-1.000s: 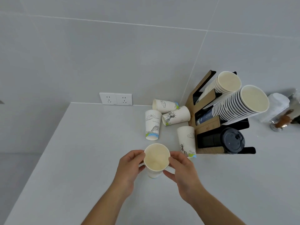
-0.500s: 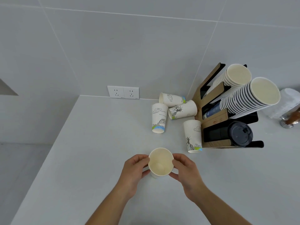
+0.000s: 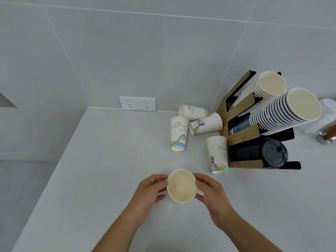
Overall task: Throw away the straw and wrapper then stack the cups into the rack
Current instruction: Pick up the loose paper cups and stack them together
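Observation:
An upright white paper cup [image 3: 181, 186] stands in front of me, open end up and empty inside. My left hand [image 3: 150, 192] grips its left side and my right hand [image 3: 211, 194] grips its right side. Behind it, two printed cups stand upside down, one [image 3: 178, 132] mid-counter and one [image 3: 217, 153] against the rack. Two more printed cups [image 3: 193, 111] [image 3: 206, 123] lie on their sides near the wall. The brown and black cup rack [image 3: 241, 136] at right holds two long stacks of cups [image 3: 289, 108] and black lids [image 3: 272, 153]. No straw or wrapper is visible.
A double wall socket [image 3: 137, 103] sits at the back of the white counter [image 3: 109, 170]. The counter's left edge drops to the floor. At the far right stand a wrapped white roll [image 3: 325, 113] and a metal-based object [image 3: 325, 139].
Both hands stay on the same cup. The view has shifted slightly, so the cups and rack sit a little lower and further right in frame; the cup itself barely moves.

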A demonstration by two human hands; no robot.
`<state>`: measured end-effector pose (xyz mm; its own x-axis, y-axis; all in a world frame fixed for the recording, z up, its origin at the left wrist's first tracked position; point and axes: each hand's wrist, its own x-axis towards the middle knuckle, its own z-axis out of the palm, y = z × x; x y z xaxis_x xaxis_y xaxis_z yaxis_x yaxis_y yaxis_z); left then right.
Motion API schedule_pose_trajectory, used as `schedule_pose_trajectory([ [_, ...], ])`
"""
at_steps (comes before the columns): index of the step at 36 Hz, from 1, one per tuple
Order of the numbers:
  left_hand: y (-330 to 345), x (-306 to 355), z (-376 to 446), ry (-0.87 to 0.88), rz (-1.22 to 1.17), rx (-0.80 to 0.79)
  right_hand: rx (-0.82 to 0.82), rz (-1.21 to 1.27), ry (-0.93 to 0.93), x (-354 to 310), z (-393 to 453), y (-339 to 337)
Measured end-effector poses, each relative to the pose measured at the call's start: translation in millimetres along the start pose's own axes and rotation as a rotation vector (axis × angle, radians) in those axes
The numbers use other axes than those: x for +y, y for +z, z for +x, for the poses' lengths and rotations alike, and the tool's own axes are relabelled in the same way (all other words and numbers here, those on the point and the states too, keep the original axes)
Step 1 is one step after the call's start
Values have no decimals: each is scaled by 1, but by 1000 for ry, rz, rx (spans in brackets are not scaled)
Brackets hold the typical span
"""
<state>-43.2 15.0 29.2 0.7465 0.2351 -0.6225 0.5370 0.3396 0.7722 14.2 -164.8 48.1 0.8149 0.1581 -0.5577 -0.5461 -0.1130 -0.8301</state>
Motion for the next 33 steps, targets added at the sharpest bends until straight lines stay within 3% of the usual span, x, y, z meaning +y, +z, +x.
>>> schedule_pose_trajectory([
  [22, -6, 57, 89, -45, -143, 50, 97, 174, 39, -60, 93, 11],
  [33, 13, 81, 155, -74, -115, 56, 151, 135, 117, -71, 154, 35],
])
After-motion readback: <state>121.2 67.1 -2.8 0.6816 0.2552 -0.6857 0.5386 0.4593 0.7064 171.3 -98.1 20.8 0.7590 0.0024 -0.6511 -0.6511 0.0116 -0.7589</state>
